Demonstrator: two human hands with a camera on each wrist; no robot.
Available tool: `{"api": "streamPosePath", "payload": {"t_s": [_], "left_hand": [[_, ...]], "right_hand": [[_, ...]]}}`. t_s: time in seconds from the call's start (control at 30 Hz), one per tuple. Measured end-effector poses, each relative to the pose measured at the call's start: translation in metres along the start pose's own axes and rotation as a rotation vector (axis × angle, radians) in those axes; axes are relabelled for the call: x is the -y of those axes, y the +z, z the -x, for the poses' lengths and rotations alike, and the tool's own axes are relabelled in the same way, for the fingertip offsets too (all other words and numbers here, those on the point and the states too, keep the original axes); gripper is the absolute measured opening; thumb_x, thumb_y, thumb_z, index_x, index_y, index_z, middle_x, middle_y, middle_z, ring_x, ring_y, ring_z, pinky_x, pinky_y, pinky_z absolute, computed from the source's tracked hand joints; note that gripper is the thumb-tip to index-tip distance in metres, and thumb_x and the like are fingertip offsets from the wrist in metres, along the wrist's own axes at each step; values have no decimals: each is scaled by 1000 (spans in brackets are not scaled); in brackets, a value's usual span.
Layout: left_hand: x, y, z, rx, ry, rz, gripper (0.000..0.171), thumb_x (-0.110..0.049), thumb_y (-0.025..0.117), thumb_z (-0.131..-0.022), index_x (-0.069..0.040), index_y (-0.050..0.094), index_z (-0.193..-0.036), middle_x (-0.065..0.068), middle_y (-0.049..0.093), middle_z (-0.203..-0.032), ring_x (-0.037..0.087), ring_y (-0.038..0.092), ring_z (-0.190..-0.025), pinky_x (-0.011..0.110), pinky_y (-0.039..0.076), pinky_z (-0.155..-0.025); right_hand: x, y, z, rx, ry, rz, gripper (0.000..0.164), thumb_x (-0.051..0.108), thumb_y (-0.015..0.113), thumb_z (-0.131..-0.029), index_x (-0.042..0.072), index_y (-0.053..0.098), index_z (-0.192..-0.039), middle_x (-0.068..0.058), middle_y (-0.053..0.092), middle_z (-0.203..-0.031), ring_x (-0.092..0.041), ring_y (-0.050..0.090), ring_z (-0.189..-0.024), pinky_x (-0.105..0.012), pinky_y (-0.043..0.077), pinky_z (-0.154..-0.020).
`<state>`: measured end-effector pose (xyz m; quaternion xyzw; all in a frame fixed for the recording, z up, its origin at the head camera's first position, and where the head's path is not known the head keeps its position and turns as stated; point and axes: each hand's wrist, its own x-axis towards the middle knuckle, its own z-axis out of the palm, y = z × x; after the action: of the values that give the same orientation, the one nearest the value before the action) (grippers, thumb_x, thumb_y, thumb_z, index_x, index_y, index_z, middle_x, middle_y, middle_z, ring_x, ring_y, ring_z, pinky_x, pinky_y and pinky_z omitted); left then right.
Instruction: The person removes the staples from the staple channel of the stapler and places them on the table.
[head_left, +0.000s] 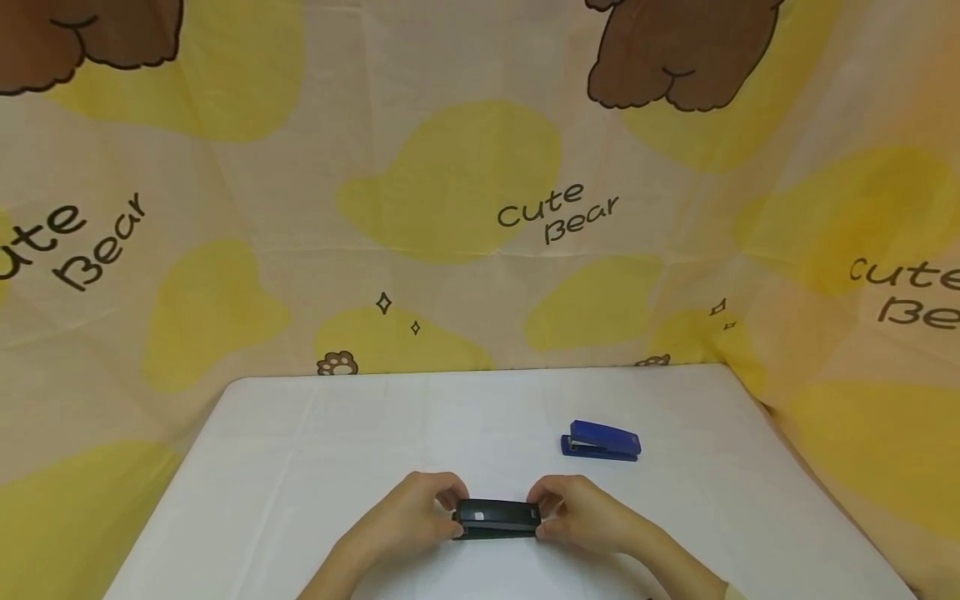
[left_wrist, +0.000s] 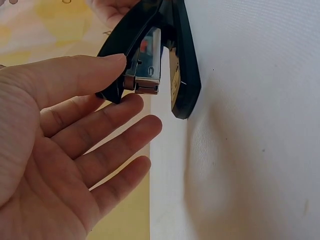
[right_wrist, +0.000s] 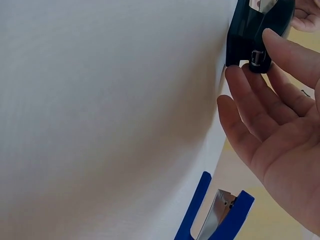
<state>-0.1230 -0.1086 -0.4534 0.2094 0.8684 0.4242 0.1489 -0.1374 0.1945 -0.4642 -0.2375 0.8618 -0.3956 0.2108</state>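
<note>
A black stapler (head_left: 498,515) lies lengthwise on the white table between the two hands, its top arm raised from the base. My left hand (head_left: 411,515) pinches the front end of the top arm between thumb and index finger; in the left wrist view the other fingers stretch out beneath the metal staple channel (left_wrist: 147,75). At the rear end, my right hand (head_left: 588,512) grips the stapler between thumb and fingertips. Behind and to the right sits a blue stapler (head_left: 603,440), apart from both hands, its jaws parted.
The white table (head_left: 337,442) reaches back to a cloth backdrop (head_left: 450,283) printed with bears, yellow patches and lettering. The same cloth hangs along the left and right sides.
</note>
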Motion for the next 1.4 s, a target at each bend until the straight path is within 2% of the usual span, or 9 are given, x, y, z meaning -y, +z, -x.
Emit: {"api": "streamPosePath", "payload": {"t_s": [0.27,0.47,0.7,0.8,1.0,1.13,1.4], "left_hand": [[1,1,-1,16,8,-24,33,-11,88,-79,-19,72,-108,-11,70,-95,15,65,-93,41,52,-84],[8,0,0,12,5,-112,39,-11,88,-75,-15,72,-111,-10,68,-98,14,62,-92,38,52,-84],[13,0,1,1,-22,-177,28,-10,84,-82,-11,74,-108,-6,69,-95,15,62,-90,45,54,-84],[13,1,1,-3,-37,-189,26,-12,85,-83,-10,75,-107,-6,68,-95,16,63,-91,47,54,-86],[16,5,0,-15,-49,-215,24,-16,86,-82,-13,76,-104,-8,66,-94,13,61,-89,45,53,-85],[18,7,-1,-14,-45,-230,24,-17,87,-81,-14,77,-103,-11,63,-93,11,59,-88,43,53,-83],[18,9,-2,-14,-39,-255,26,-23,90,-78,-14,77,-100,-12,60,-89,9,56,-84,39,52,-80]], "right_hand": [[4,-4,2,1,-17,41,30,11,86,-86,14,71,-112,9,70,-100,-11,64,-92,-29,53,-82],[18,-1,-8,-11,-21,91,37,18,86,-86,13,72,-120,10,70,-111,-11,65,-99,-35,55,-89],[33,10,-23,-35,-121,106,37,19,86,-87,12,71,-121,6,71,-114,-8,64,-103,-34,54,-91],[38,15,-28,-32,-144,97,37,18,86,-87,12,72,-120,7,71,-113,-7,63,-101,-32,54,-89],[41,25,-35,-26,-114,65,37,18,87,-86,13,72,-120,11,67,-106,-5,62,-90,-26,53,-84],[40,31,-36,-44,-123,38,37,17,88,-85,14,72,-118,12,66,-102,-6,62,-85,-25,52,-82],[41,40,-37,-73,-126,3,35,17,89,-84,19,72,-114,15,64,-99,-4,60,-90,-25,51,-85]]}}
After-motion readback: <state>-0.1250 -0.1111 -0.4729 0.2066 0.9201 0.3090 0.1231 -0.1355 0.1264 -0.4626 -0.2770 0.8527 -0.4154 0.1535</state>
